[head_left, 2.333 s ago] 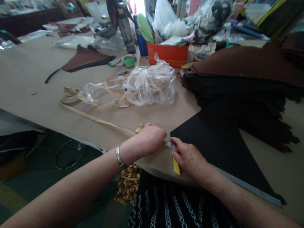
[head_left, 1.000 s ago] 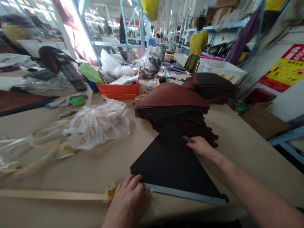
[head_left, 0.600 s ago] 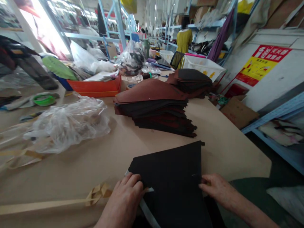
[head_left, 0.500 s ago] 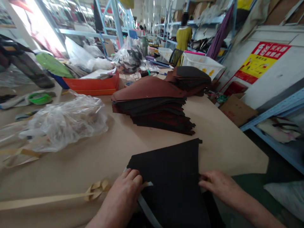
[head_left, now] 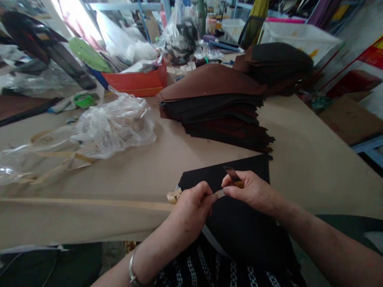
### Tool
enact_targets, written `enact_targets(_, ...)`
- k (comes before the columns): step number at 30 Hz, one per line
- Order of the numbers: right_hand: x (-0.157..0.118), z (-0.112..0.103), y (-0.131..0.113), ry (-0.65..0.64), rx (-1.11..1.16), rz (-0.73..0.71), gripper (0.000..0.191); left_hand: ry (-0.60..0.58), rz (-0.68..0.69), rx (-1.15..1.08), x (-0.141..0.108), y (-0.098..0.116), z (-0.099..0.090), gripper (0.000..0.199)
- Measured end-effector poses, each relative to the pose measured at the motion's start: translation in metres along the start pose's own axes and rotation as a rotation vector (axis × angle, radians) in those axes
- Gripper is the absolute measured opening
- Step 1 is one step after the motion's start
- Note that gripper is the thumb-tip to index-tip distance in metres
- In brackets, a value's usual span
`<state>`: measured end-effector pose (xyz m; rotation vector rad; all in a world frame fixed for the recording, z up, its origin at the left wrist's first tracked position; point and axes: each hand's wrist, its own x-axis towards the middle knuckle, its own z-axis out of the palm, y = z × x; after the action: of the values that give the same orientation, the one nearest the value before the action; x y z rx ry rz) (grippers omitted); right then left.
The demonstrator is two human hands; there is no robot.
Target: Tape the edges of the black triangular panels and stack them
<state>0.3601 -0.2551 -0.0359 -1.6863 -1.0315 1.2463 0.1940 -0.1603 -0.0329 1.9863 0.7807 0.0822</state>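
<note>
A black sheet of material (head_left: 245, 223) lies over the table's front edge and hangs down toward my lap, under both hands. My left hand (head_left: 191, 209) is closed, pinching a narrow pale strip of tape (head_left: 220, 194). Facing it, my right hand (head_left: 257, 193) holds a small dark flat blade (head_left: 231, 173), pointing up and left; its thumb and finger also meet the tape's other end. A grey-white band (head_left: 214, 241) runs along the sheet's left edge. Beside my left hand sits a bunched cream tape (head_left: 174, 196), its length stretching left over the table.
A stack of brown and black cut pieces (head_left: 209, 85) lies ahead, with another stack (head_left: 281, 67) behind it. Left of them are a crumpled clear plastic bag (head_left: 115, 123) and an orange-red box (head_left: 134, 81). A white bin (head_left: 296, 38) stands at the back right.
The view has tilted down. My right hand has come from the sheet's right edge to the middle, now with a blade showing. My left hand now pinches the tape above the sheet.
</note>
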Motion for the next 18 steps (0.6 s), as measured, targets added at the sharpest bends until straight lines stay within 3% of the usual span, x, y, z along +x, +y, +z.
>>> enact_targets(3, 0.003, 0.000, 0.004, -0.003, -0.035, -0.009, 0.010, 0.005, 0.021, 0.034, 0.005, -0.003, 0.002, 0.021)
enact_targets(7, 0.002, -0.017, 0.013, 0.025, -0.081, -0.031, 0.011, -0.108, -0.033, 0.115, 0.013, -0.011, 0.000, 0.026)
enact_targets(14, 0.010, -0.108, 0.053, 0.465, -0.264, 0.112, 0.015, -0.170, -0.119, 0.330, 0.033, -0.032, -0.026, 0.033)
enact_targets(18, 0.017, -0.138, 0.072, 0.548, -0.275, 0.220, 0.017, -0.194, -0.158, 0.388, 0.042, -0.040, -0.045, 0.035)
